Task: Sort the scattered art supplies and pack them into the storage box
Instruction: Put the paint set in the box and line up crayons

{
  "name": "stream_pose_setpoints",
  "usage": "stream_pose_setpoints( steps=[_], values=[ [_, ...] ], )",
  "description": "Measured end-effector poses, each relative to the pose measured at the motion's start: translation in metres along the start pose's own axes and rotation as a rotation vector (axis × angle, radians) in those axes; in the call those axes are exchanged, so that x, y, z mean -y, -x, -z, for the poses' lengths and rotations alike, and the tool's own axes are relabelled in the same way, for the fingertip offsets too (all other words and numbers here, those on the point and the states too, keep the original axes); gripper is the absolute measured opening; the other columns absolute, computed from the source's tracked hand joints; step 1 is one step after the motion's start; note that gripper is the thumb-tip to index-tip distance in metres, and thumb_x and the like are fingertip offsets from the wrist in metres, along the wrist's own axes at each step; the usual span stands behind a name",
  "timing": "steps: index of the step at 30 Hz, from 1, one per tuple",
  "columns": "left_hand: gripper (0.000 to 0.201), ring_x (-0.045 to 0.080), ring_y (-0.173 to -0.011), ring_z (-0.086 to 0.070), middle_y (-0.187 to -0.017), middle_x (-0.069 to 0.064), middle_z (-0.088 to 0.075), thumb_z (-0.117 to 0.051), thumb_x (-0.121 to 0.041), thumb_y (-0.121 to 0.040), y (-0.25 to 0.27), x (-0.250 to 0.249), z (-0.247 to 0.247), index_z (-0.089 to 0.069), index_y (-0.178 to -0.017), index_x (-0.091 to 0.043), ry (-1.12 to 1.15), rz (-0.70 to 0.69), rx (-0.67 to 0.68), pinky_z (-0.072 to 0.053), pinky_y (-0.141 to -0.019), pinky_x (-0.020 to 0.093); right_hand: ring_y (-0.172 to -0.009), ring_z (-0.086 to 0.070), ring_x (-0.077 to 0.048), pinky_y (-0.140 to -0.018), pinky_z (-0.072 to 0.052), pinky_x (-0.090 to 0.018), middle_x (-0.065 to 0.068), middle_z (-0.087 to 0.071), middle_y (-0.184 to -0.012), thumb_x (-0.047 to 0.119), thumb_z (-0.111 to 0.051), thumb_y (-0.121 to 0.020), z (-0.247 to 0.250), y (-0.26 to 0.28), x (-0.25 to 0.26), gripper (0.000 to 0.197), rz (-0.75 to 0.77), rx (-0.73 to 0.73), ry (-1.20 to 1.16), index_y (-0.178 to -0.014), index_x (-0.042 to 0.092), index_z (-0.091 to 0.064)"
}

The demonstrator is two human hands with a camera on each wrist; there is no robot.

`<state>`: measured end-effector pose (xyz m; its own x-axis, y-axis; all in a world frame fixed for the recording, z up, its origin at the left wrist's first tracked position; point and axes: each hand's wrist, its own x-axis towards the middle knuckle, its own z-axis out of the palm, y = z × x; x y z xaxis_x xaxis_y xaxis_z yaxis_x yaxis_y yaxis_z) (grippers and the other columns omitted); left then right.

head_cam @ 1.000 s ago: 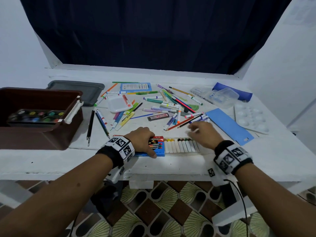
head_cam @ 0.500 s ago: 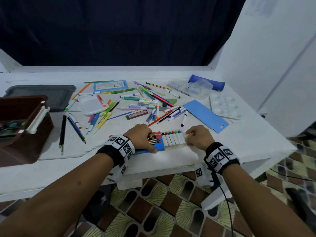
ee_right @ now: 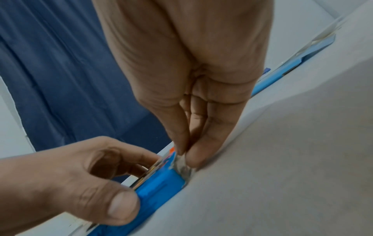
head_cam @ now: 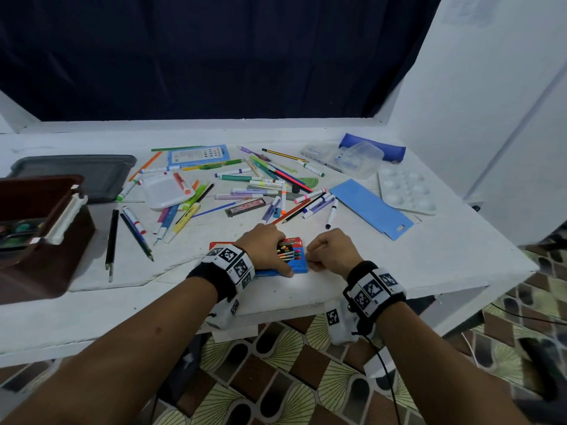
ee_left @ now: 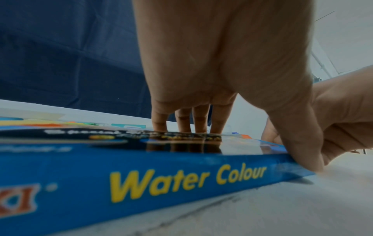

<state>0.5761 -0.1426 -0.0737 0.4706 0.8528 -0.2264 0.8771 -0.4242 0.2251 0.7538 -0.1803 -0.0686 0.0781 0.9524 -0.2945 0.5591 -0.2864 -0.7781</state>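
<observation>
At the near edge of the table [head_cam: 383,280] lies the blue water colour box [head_cam: 296,263], flat on its back. The left hand [head_cam: 265,251] holds it there, four fingers [ee_left: 198,120] straight and pressing on the lid and the thumb [ee_right: 119,206] curled against the near side wall. The right hand [head_cam: 333,251] is at the box's right end, thumb and forefinger [ee_right: 201,153] closed in a pinch on a shiny edge there, probably the inner tray or its flap; the pictures do not settle which. The step in hand looks like closing the box. To do it well, keep the left hand's weight on the lid so the sleeve cannot slide, push straight along the box's length, and tuck the end in squarely so nothing catches or buckles. Once shut, the box should be lifted level, as loose tubes could shift the tray out. Farther back, pens and pencils [head_cam: 264,191] lie scattered in a heap, a blue card [head_cam: 368,207] and a white palette [head_cam: 405,191] to the right. The brown storage box [head_cam: 46,253] stands at the far left with a paint set already in it.
</observation>
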Motion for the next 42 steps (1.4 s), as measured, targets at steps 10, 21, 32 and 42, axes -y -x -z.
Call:
stream_pose_setpoints(
  steps=[10, 21, 32, 42],
  values=[
    [0.063, 0.016, -0.093, -0.047, -0.1, 0.0, -0.052, -0.073, -0.067, -0.066, -0.002, -0.002, -0.004, -0.061, -0.107, -0.022, -0.018, 0.021, -0.004, -0.039, -0.07, 0.028, -0.077, -0.071, -0.024, -0.08, -0.06, -0.042, -0.017, -0.072, -0.088, 0.006, -0.061, -0.09, -0.01, -0.007, 0.0, 0.013, 0.015, 0.035, 0.001, -0.087, -0.002, -0.07],
    [0.064, 0.019, -0.097, -0.052, -0.106, 0.003, -0.057, -0.075, -0.06, -0.07, 0.013, 0.002, 0.0, -0.058, -0.115, -0.017, 0.065, 0.009, -0.008, -0.047, -0.079, 0.034, -0.073, -0.065, -0.021, -0.076, -0.058, -0.037, -0.021, -0.071, -0.092, 0.006, -0.067, -0.087, -0.006, -0.003, 0.006, 0.011, -0.017, 0.082, 0.044, -0.091, -0.004, -0.069],
    [0.093, 0.024, -0.123, -0.047, -0.136, 0.007, -0.05, -0.081, -0.053, -0.068, 0.085, 0.08, 0.014, -0.042, -0.143, -0.014, 0.183, 0.229, -0.039, -0.04, -0.103, 0.034, -0.118, -0.05, -0.023, -0.096, -0.043, -0.033, -0.005, -0.053, -0.131, 0.04, -0.077, -0.079, -0.033, 0.003, 0.063, 0.066, 0.478, 0.314, 0.706, -0.134, 0.013, -0.052],
    [0.088, 0.021, -0.146, -0.019, -0.16, 0.008, -0.018, -0.066, -0.051, -0.084, 0.13, 0.106, -0.017, -0.027, -0.151, -0.01, 0.176, 0.353, -0.069, -0.022, -0.118, 0.034, -0.092, -0.056, -0.021, -0.085, -0.052, -0.042, -0.003, -0.059, -0.104, 0.041, -0.083, -0.068, -0.069, -0.001, 0.076, 0.057, 0.56, 0.376, 0.936, -0.114, 0.02, -0.057]
  ],
)
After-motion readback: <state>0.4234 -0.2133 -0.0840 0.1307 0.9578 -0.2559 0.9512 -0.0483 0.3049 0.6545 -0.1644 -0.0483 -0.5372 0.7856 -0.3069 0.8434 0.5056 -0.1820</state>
